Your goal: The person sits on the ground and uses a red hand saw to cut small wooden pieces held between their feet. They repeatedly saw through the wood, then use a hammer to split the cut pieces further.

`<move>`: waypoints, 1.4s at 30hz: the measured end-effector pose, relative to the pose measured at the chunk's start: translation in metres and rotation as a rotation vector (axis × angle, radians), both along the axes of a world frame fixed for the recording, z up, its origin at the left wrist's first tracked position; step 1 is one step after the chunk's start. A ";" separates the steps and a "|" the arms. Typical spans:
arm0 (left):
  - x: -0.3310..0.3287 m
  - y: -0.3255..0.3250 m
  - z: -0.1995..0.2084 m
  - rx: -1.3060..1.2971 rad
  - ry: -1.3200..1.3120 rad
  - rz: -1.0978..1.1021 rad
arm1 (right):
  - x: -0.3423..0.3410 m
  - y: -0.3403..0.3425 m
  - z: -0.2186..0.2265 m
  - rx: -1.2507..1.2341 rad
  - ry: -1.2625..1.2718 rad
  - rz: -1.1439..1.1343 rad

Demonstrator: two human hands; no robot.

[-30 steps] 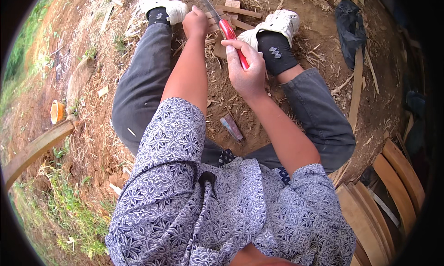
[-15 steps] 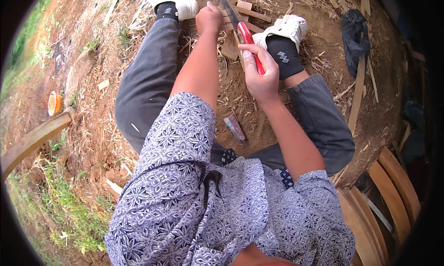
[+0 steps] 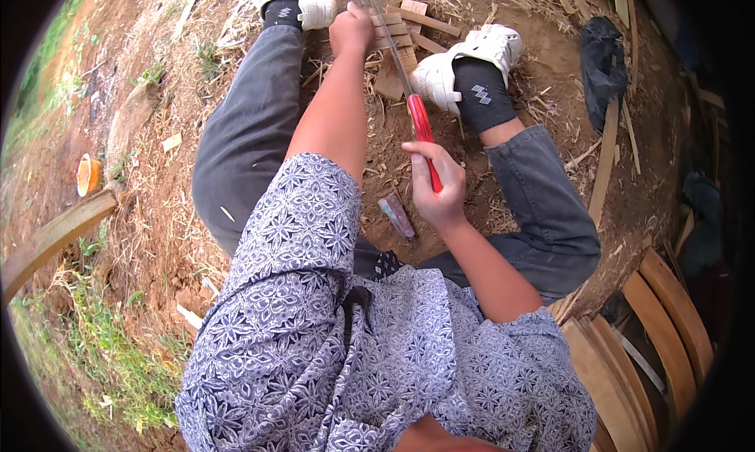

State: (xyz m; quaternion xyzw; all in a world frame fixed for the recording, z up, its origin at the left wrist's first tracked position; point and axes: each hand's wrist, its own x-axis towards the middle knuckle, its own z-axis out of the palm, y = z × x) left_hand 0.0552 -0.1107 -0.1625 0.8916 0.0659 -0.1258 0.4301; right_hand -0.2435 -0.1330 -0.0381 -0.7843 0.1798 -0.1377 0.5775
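the right hand (image 3: 436, 189) is closed in a full grip around the red handle of a long knife (image 3: 409, 98), whose thin blade runs away from the person toward the ground between the feet. the left hand (image 3: 351, 29) is stretched out far ahead, curled into a loose fist on or just at the stack of short wood pieces (image 3: 397, 35) lying on the bare earth; whether its fingers actually pinch one piece i cannot tell, since only the back of the hand shows. the blade's far end passes right beside the left hand and over the wood pieces, so blade, hand and wood all meet in one spot, well ahead of the right hand. this looks like the splitting or shaving step, with the left hand steadying the wood while the knife is set on it. the next move, as i judge it, calls for a controlled stroke with the edge kept clear of the left fingers, which sit very close to the blade. the wood lies between the two white shoes (image 3: 472, 63), nearer the right one. a small dark flat object (image 3: 397, 216) lies on the soil just beside the right wrist, and an orange cup (image 3: 88, 174) sits well apart on the left.
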 end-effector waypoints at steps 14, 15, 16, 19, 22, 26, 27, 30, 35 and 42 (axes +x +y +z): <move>-0.003 -0.004 -0.007 -0.031 -0.046 0.021 | 0.068 -0.009 0.022 -0.038 -0.127 -0.091; -0.003 -0.004 -0.006 -0.028 -0.046 0.008 | 0.066 -0.010 0.022 -0.041 -0.108 -0.086; -0.003 -0.004 -0.006 -0.025 -0.047 -0.005 | 0.065 -0.010 0.020 -0.038 -0.105 -0.092; -0.004 -0.005 -0.004 -0.017 -0.039 0.000 | 0.060 -0.012 0.016 -0.076 -0.122 -0.087; -0.004 -0.009 -0.005 -0.007 -0.028 0.006 | 0.034 -0.010 0.027 -0.125 -0.082 -0.056; -0.003 -0.006 -0.006 -0.003 -0.032 0.016 | 0.004 -0.007 0.046 -0.081 0.011 -0.065; -0.004 -0.007 -0.006 -0.007 -0.037 0.015 | 0.005 -0.009 0.047 -0.086 0.011 -0.069; -0.007 -0.008 -0.003 -0.016 -0.049 0.012 | 0.009 -0.009 0.056 -0.007 0.060 -0.080; -0.009 -0.008 0.000 -0.029 -0.068 -0.013 | 0.017 0.011 0.068 0.150 0.109 -0.117; -0.008 -0.009 -0.004 -0.029 -0.059 0.002 | 0.019 -0.010 0.058 0.168 0.018 -0.192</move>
